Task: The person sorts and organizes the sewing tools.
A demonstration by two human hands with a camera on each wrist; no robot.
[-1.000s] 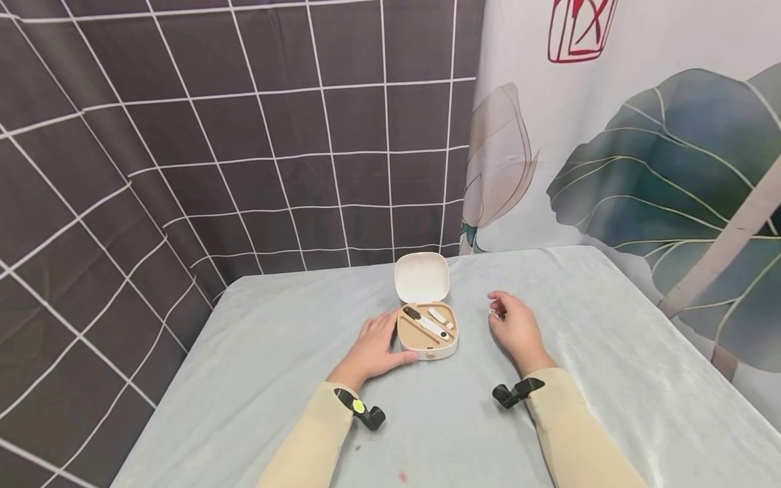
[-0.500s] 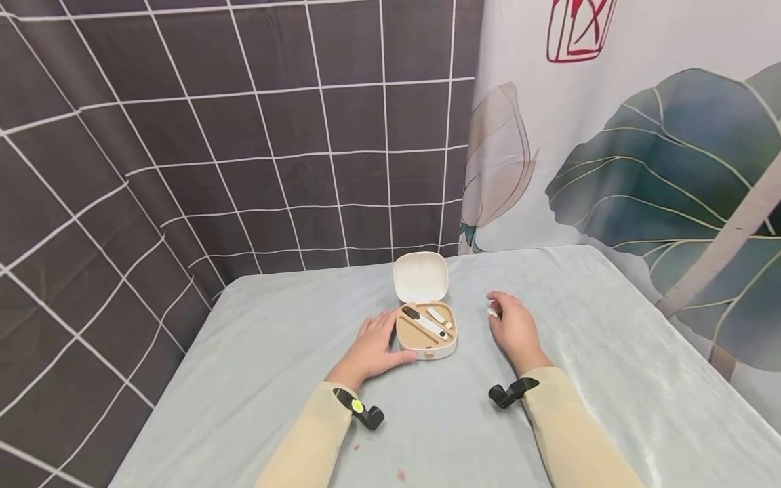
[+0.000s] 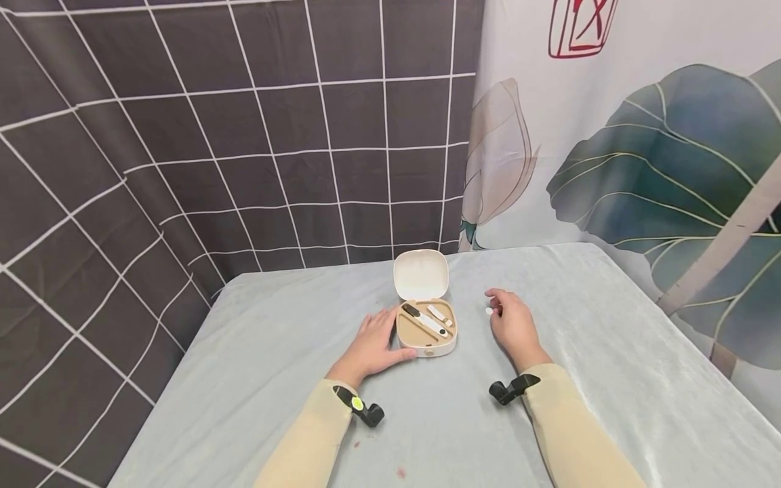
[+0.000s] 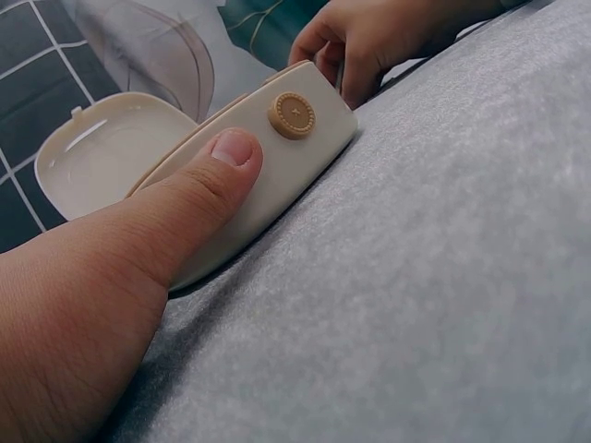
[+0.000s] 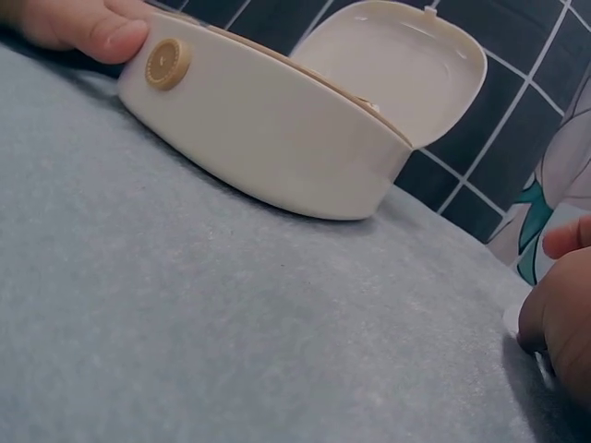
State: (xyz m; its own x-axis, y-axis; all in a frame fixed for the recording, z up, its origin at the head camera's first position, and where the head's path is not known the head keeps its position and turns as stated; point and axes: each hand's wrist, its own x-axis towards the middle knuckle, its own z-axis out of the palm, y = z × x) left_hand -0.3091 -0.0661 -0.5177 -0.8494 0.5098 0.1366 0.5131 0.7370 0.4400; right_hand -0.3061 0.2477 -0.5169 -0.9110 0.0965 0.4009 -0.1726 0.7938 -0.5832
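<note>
A cream-coloured case [image 3: 427, 352] stands on the cloth with its rounded lid [image 3: 421, 274] raised. In its tan tray lie a white tool with a dark end [image 3: 425, 319] and a short white piece [image 3: 439, 314]. My left hand [image 3: 372, 347] rests against the case's left side, its thumb [image 4: 217, 175] straight along the front beside the round tan button [image 4: 293, 115]. To the right of the case, my right hand [image 3: 514, 330] pinches a small white thing [image 3: 489, 311] low over the cloth. The fingers hide most of it, so its kind is unclear.
Pale grey-blue cloth [image 3: 293, 325] covers the table. Behind it hangs a dark curtain with white grid lines [image 3: 274, 135], and at the right a white curtain with a leaf print [image 3: 659, 156]. Each wrist wears a black camera mount [image 3: 514, 390].
In the right hand the small white thing has turned a little, and its white end now shows at the fingertips. Left hand and case stay in place.
</note>
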